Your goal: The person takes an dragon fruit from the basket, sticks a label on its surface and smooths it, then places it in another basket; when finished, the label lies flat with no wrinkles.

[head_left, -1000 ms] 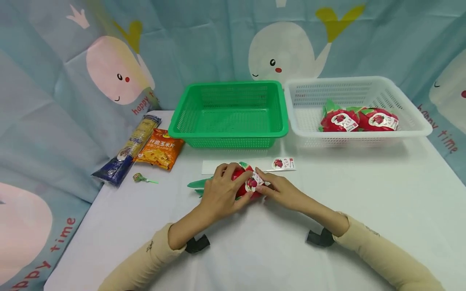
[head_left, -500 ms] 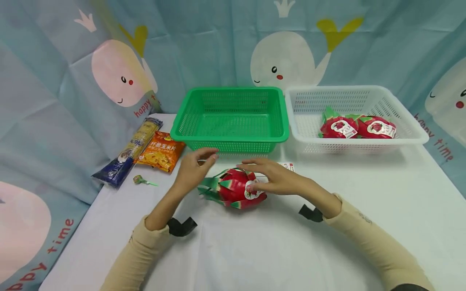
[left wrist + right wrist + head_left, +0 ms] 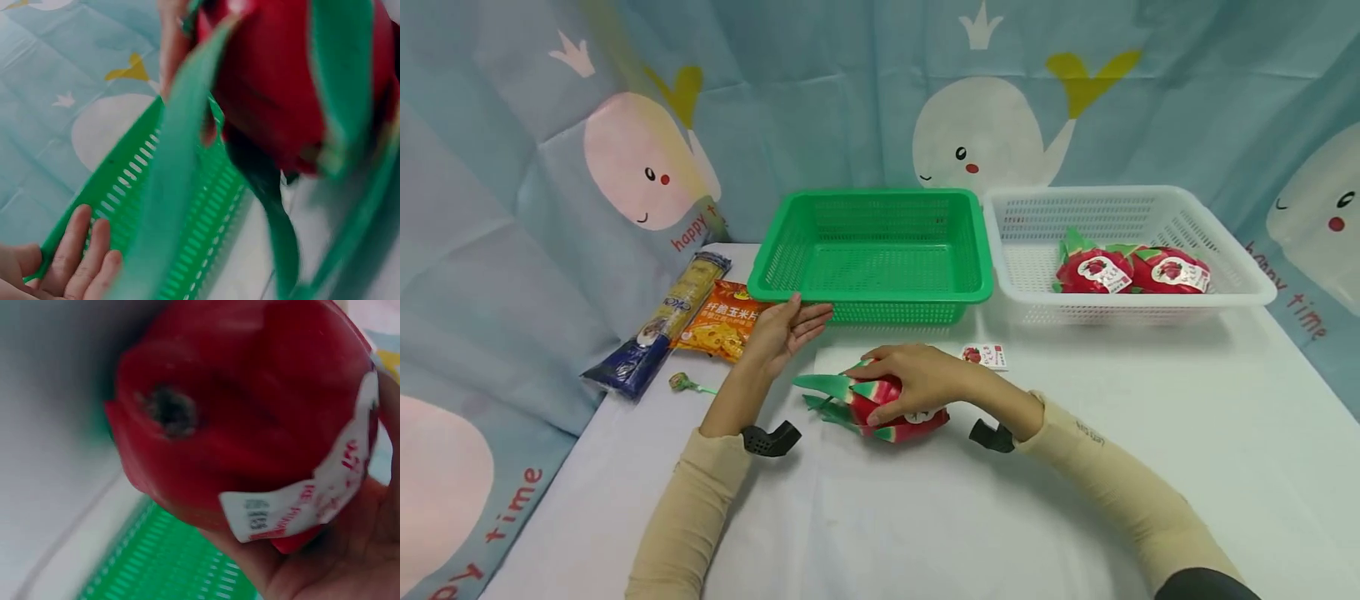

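My right hand (image 3: 921,379) grips a red dragon fruit (image 3: 917,427) with long green leaf tips from above, thumb on the near side and fingers over the far side. In the right wrist view the round end of the dragon fruit (image 3: 250,412) carries a white label (image 3: 275,512) with red print. My left hand (image 3: 782,333) is at the near left corner of the green basket (image 3: 880,315), palm turned up and fingers straight. In the left wrist view its fingers (image 3: 78,250) lie along the basket wall, just below the rim. Nothing shows inside the green basket.
To the right stands a white basket (image 3: 1135,297) with two labelled dragon fruits (image 3: 1097,271). A sticker strip (image 3: 988,357) lies behind the held fruit. At the left are a blue-and-gold packet (image 3: 662,325), an orange snack bag (image 3: 718,321) and a lollipop (image 3: 681,382).
Both hands were on the dragon fruit and its label. My left hand has let go and moved left and back to the green basket; my right hand has shifted left and grips the fruit.
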`<action>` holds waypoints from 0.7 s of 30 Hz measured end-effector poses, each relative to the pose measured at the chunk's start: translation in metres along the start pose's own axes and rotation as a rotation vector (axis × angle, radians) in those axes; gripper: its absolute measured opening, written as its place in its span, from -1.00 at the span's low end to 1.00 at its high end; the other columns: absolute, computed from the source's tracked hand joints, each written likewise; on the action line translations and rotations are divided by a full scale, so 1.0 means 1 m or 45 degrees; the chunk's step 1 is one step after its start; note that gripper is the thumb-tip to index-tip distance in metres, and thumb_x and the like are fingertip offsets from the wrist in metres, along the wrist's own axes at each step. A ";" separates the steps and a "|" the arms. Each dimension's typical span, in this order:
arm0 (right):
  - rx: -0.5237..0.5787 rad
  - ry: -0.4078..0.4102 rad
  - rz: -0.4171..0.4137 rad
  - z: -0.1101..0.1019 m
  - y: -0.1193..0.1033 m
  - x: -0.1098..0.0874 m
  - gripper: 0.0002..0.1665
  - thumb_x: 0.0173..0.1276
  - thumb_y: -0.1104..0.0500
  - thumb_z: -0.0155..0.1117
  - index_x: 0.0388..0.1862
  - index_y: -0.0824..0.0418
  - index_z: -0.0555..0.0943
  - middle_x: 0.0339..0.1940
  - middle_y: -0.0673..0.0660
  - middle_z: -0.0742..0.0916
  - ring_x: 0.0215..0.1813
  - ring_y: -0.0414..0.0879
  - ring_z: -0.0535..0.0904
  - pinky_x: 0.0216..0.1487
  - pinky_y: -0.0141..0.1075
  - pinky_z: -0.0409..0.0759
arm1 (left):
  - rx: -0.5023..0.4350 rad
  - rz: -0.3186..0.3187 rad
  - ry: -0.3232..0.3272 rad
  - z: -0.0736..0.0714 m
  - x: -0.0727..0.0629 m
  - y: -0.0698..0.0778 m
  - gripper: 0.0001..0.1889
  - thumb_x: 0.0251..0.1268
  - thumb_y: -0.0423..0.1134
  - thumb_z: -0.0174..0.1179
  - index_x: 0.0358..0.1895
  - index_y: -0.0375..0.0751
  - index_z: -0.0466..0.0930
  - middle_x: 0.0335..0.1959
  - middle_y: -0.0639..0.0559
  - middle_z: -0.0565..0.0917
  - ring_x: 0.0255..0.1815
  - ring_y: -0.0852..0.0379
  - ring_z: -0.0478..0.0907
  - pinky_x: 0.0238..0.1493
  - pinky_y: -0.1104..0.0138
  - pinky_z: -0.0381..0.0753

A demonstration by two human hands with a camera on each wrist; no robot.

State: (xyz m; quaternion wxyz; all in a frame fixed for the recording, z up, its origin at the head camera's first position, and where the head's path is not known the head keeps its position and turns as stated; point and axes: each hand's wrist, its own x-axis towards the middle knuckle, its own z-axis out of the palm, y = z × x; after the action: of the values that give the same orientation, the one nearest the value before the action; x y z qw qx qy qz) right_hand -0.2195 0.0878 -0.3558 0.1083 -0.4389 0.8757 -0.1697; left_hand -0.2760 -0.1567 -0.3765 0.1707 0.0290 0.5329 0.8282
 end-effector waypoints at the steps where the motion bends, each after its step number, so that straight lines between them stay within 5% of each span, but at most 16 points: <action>1: 0.009 0.027 -0.002 0.001 0.000 -0.002 -0.26 0.12 -0.25 0.27 0.28 -0.09 0.40 0.19 0.06 0.55 0.13 -0.13 0.50 0.06 -0.23 0.51 | -0.005 0.009 0.006 0.001 0.001 0.000 -0.66 0.45 -0.12 -0.21 -0.03 -0.37 0.34 -0.22 0.01 0.72 -0.11 0.17 0.65 0.07 0.34 0.49; 6: 0.112 0.051 0.028 -0.001 0.000 -0.018 -0.37 0.15 -0.16 0.26 0.21 -0.02 0.48 0.04 -0.02 0.61 -0.02 -0.20 0.52 -0.05 -0.33 0.51 | 0.027 0.031 0.004 0.001 0.004 -0.001 -0.63 0.45 -0.13 -0.21 0.02 -0.40 0.32 -0.22 0.03 0.72 -0.11 0.19 0.65 0.09 0.35 0.47; 12: 0.422 0.146 0.184 -0.033 0.002 -0.053 -0.41 0.16 -0.04 0.31 0.19 0.03 0.50 0.18 0.11 0.53 0.17 -0.04 0.43 0.04 -0.19 0.55 | -0.044 0.030 -0.042 -0.003 0.000 -0.001 -0.68 0.45 -0.16 -0.21 -0.06 -0.38 0.37 -0.21 -0.02 0.72 -0.12 0.16 0.66 0.09 0.35 0.47; 18: 0.505 0.568 0.590 -0.106 0.027 -0.092 -0.33 0.21 -0.09 0.26 0.31 -0.05 0.37 0.17 0.18 0.54 0.01 0.07 0.49 -0.27 -0.24 0.65 | -0.050 0.054 -0.047 -0.005 0.000 0.002 -0.71 0.44 -0.16 -0.20 -0.11 -0.33 0.38 -0.22 -0.02 0.72 -0.13 0.17 0.66 0.05 0.37 0.50; 21: 0.417 0.796 0.817 -0.128 0.053 -0.101 -0.26 0.22 -0.20 0.18 0.37 -0.09 0.27 0.19 0.24 0.52 0.02 0.13 0.48 -0.19 -0.14 0.64 | -0.047 0.052 -0.043 -0.004 0.001 0.001 -0.72 0.44 -0.16 -0.20 -0.13 -0.32 0.40 -0.22 -0.02 0.72 -0.12 0.17 0.66 0.06 0.37 0.50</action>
State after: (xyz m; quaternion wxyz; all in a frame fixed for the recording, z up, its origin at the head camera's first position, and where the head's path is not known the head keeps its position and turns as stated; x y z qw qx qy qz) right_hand -0.2425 0.2247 -0.2546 -0.0457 -0.0514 0.9193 -0.3875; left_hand -0.2786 -0.1606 -0.3773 0.1635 0.0507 0.5138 0.8407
